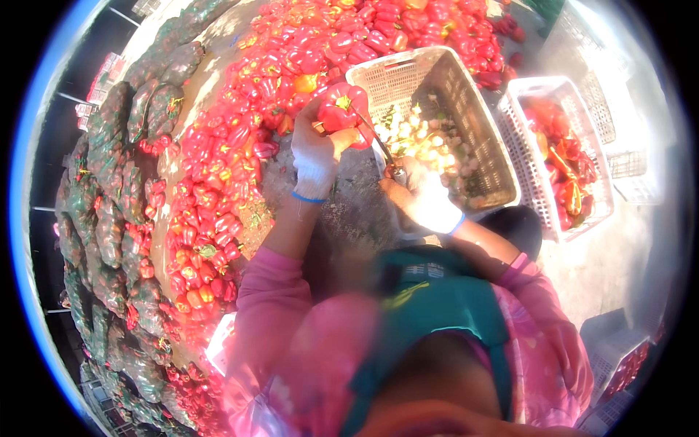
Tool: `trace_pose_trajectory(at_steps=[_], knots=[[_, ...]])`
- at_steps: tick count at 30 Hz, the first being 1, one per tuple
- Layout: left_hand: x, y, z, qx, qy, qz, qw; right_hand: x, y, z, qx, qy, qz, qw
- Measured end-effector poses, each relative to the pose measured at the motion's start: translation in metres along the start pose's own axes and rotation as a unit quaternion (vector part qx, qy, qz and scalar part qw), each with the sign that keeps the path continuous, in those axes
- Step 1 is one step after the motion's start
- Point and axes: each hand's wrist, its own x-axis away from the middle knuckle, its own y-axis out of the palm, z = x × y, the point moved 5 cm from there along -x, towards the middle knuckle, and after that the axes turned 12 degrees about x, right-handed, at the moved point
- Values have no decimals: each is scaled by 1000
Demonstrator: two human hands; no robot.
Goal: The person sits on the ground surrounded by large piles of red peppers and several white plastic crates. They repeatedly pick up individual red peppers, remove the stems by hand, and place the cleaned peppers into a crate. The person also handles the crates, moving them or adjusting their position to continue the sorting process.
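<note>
My left hand (318, 145), in a white work glove with bare fingertips, grips a red bell pepper (357, 104) whose green stem end is turned towards me. In my right hand (420, 191), gloved the same way, is a thin dark-bladed knife (377, 134). The blade's far end meets the pepper beside its stem; how deep it goes cannot be seen. Both hands are at the near left side of a plastic crate (494, 142). Cut pepper cores and stems (423, 136) lie on the crate's floor.
A large heap of red peppers (218, 180) spreads left and ahead. Filled green mesh sacks (109, 213) lie beyond it on the left. A white crate (565, 82) with cut red peppers (570, 169) stands at the right. More crates (617, 349) are at the lower right.
</note>
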Motion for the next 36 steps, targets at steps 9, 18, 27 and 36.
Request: trace_pose_trajectory(at_steps=[9, 18, 27, 36], knots=[[35, 18, -5, 270, -148, -8, 951, 17, 2, 6, 68, -55, 4, 996], [54, 24, -30, 99, -142, -59, 983, -32, -18, 19, -41, 73, 40, 996], [53, 28, -41, 241, -258, -104, 930, -27, -9, 35, -270, 140, -85, 949], [67, 24, -68, 404, -398, -108, 816, -6, 24, 74, -738, 212, -259, 585]])
